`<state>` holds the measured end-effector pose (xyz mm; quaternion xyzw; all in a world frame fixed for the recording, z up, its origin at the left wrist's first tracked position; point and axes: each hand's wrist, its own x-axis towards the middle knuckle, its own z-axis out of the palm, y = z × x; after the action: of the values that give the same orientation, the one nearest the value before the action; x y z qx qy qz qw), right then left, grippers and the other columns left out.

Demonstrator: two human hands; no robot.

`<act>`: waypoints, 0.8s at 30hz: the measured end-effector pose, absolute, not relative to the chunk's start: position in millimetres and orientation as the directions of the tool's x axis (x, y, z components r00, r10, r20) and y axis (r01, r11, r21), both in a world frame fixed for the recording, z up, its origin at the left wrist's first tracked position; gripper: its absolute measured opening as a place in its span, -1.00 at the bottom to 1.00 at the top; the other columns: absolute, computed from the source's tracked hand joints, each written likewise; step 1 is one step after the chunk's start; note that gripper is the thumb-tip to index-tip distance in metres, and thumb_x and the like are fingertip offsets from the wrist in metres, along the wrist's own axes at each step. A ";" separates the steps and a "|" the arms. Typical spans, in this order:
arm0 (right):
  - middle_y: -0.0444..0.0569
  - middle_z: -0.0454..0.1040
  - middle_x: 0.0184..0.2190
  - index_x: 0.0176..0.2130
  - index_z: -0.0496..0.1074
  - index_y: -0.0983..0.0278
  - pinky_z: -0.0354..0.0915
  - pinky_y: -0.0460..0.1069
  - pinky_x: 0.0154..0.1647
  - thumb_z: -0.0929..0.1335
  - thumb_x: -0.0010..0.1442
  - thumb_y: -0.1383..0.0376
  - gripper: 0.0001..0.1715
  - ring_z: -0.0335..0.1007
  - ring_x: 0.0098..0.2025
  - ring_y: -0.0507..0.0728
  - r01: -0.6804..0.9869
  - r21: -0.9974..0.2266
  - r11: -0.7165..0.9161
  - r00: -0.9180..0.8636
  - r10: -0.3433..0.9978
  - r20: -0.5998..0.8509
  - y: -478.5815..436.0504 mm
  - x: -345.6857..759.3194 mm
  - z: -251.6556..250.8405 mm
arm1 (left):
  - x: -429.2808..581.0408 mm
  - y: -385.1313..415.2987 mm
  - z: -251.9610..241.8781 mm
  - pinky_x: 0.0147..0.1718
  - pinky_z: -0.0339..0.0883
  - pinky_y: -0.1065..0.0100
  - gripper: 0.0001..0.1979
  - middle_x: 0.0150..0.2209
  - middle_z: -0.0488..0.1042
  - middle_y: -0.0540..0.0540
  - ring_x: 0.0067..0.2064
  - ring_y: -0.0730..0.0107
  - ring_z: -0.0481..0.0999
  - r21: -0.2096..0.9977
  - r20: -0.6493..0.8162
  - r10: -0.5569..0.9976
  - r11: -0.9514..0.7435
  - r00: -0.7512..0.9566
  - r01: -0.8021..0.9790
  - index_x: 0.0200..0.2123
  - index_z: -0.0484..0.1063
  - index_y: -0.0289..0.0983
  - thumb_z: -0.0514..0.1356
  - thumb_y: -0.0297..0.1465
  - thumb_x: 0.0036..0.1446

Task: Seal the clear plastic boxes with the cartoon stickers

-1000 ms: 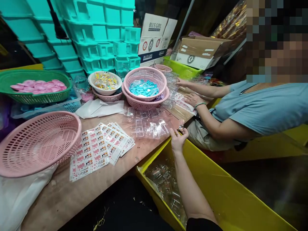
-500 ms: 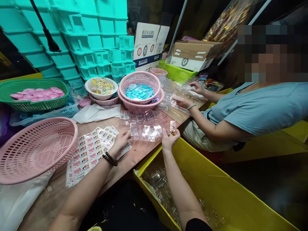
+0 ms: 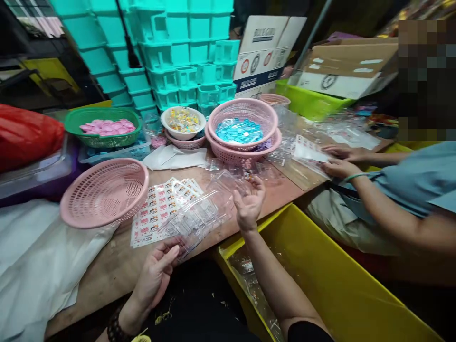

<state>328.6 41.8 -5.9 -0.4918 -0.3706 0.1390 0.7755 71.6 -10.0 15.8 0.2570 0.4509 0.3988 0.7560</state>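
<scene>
My left hand [image 3: 156, 268] pinches the near corner of a clear moulded plastic sheet [image 3: 199, 216], thumb on top. The sheet is tilted over the table and reaches towards my right hand. Beneath it lie several printed sticker sheets [image 3: 151, 213] with pink lettering and cat pictures. My right hand [image 3: 249, 204] is turned palm up with curled fingers. At its fingertips is a small cat sticker [image 3: 248, 175], partly hidden by the fingers. More clear plastic pieces [image 3: 267, 171] lie just behind that hand.
An empty-looking pink basket [image 3: 103, 190] stands left. Behind are a green basket [image 3: 110, 140] of pink pieces, a white bowl [image 3: 166, 126] and stacked pink baskets [image 3: 274, 118] with blue pieces. A yellow bin [image 3: 320, 266] sits below the table edge. A co-worker's hands [image 3: 340, 161] hold sheets at right.
My left hand has come back towards me, lifting the clear plastic sheet off the table over the sticker sheets. My right hand has turned palm up. The view has swung left.
</scene>
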 end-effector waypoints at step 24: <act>0.06 0.20 0.18 0.13 0.21 0.11 0.37 0.12 0.06 0.57 -0.25 0.00 0.01 0.39 -0.11 0.10 -0.186 -0.964 0.190 0.393 0.914 0.104 190.6 233.1 -67.9 | -8.8 72.8 42.9 0.11 0.34 0.14 -0.49 0.05 0.56 -0.24 0.07 0.10 0.53 0.932 -0.125 0.959 0.025 0.254 0.362 -0.02 0.55 -0.27 0.08 0.00 0.28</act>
<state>233.1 190.6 -67.9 -0.4893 -0.3717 0.4069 0.6759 -8.8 72.8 42.9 0.6264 0.5271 0.3081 0.4846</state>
